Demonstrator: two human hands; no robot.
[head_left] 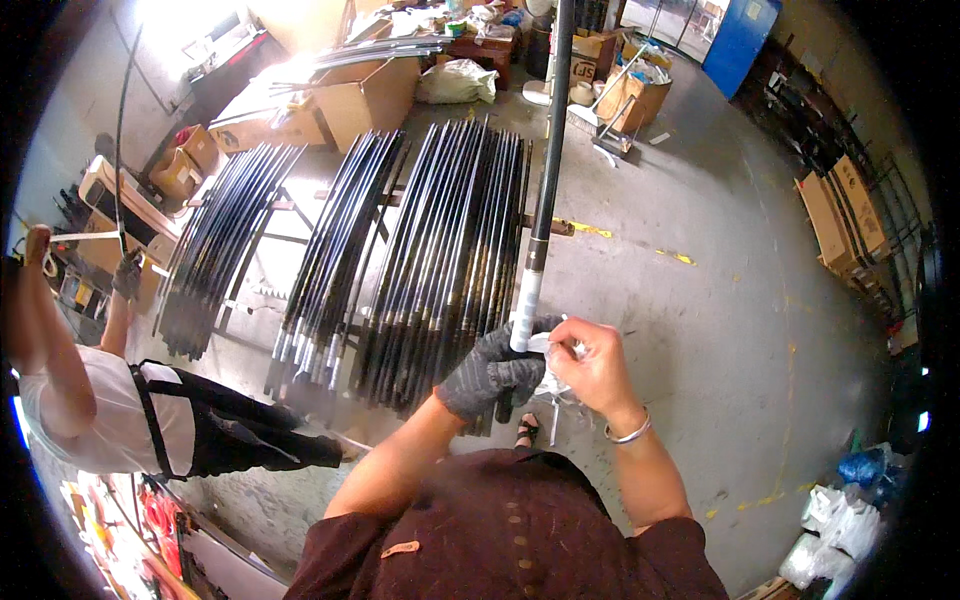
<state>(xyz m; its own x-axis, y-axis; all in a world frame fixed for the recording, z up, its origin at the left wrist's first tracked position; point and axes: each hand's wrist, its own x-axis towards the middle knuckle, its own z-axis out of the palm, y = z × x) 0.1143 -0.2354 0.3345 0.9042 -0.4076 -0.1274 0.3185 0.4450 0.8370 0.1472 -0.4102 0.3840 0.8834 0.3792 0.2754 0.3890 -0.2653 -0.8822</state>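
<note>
Left grip: the left hand [490, 372], in a dark grey knitted glove, has its fingers curled closed around the lower end of a pole [546, 190].
Right grip: the bare right hand [592, 362] has thumb and forefinger brought together on a white strip [540, 342], right beside the pole's end; its material is too small to tell.
Pole: long, dark and glossy, rising from the hands past the upper edge of the view; a white wrapping [528, 295] covers its lower stretch.
Right wrist: a silvery bracelet [630, 430].
Below the hands: thin white scraps [555, 390], and a sandalled foot [528, 430] on the grey floor [720, 330].
Rods: three rows of dark rods, a left row [225, 245], a middle row [340, 240] and a right row [450, 250], lie side by side across a rack [562, 228]; some in the middle row have pale ends.
Left side: a co-worker [130, 410] in a light top and dark trousers, a gloved hand at the lower end of another thin dark pole [120, 150].
Behind the rods: a large open carton [365, 95] with lengths across its top, and a pale sack [457, 82] just beside it.
Far right: flattened cardboard [845, 215] near the wall; lower down, white plastic bags [840, 525].
</note>
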